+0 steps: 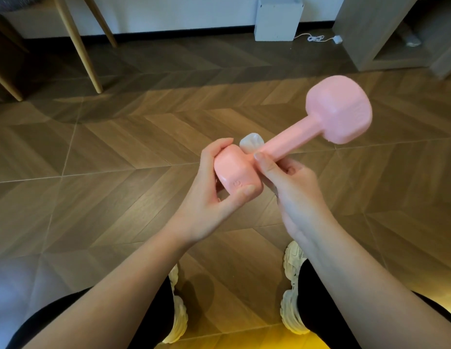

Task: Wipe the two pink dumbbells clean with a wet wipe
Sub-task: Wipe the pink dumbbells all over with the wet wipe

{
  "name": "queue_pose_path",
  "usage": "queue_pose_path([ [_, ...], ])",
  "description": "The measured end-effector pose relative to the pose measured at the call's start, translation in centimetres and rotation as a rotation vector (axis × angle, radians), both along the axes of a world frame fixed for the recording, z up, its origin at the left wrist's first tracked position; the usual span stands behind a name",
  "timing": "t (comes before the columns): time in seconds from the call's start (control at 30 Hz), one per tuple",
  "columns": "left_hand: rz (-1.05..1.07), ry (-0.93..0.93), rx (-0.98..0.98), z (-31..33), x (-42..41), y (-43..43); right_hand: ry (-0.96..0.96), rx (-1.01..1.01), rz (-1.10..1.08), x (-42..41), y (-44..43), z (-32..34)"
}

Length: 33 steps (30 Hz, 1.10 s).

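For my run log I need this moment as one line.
left hand: grips dumbbell at near head | right hand: holds wet wipe round handle | only one dumbbell in view

Nothing legible in view. Pink smooth-coated dumbbell (pixel 290 141) with blocky rounded heads: small embossed round mark (pixel 236 183) on near head, too faint to read; embossed patch (pixel 358 113) on far head, blurred, unreadable.
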<state>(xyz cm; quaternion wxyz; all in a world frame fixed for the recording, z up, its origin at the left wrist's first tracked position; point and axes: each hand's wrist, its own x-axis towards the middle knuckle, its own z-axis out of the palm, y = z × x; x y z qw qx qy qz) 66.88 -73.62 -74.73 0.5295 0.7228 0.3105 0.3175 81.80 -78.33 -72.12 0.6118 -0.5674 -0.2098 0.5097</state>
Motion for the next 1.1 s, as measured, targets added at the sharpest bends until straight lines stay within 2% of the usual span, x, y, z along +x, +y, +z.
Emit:
queue_pose_path([
  [0.07,-0.043,-0.069,-0.337,0.5,0.3,0.2,0.012,0.018,-0.017,0.1,0.0,-0.2],
  [0.13,-0.105,-0.145,-0.749,1.0,0.4,0.8,-0.055,0.026,-0.014,0.4,0.0,-0.4],
  [0.17,-0.134,-0.181,-0.885,1.3,0.3,1.0,-0.110,0.027,0.002,0.5,0.0,-0.4],
  [0.27,-0.105,-0.322,-1.015,1.6,0.1,1.1,-0.301,0.035,0.086,0.3,-0.1,-0.3],
  [0.4,-0.061,-0.336,-0.904,1.4,0.6,0.5,-0.463,0.041,0.062,-0.1,0.1,-0.3],
  [0.5,-0.002,-0.365,-0.912,1.6,0.9,0.3,-0.375,0.050,0.081,0.2,0.4,-0.1],
  [0.6,0.005,-0.370,-0.864,2.0,1.1,0.4,-0.366,0.050,0.073,0.7,0.8,0.1],
  [0.77,0.027,-0.282,-0.752,1.8,0.8,0.6,-0.289,0.082,0.124,1.0,0.7,-0.3],
  [0.87,0.045,-0.254,-0.638,1.4,0.7,0.3,-0.273,0.058,0.148,1.2,0.7,0.1],
  [1.0,0.041,-0.189,-0.371,1.2,0.6,-0.2,-0.254,0.002,0.133,1.6,0.8,0.2],
  [1.1,0.030,-0.118,-0.265,0.9,0.6,-0.2,-0.229,-0.016,0.103,1.8,0.5,0.0],
])
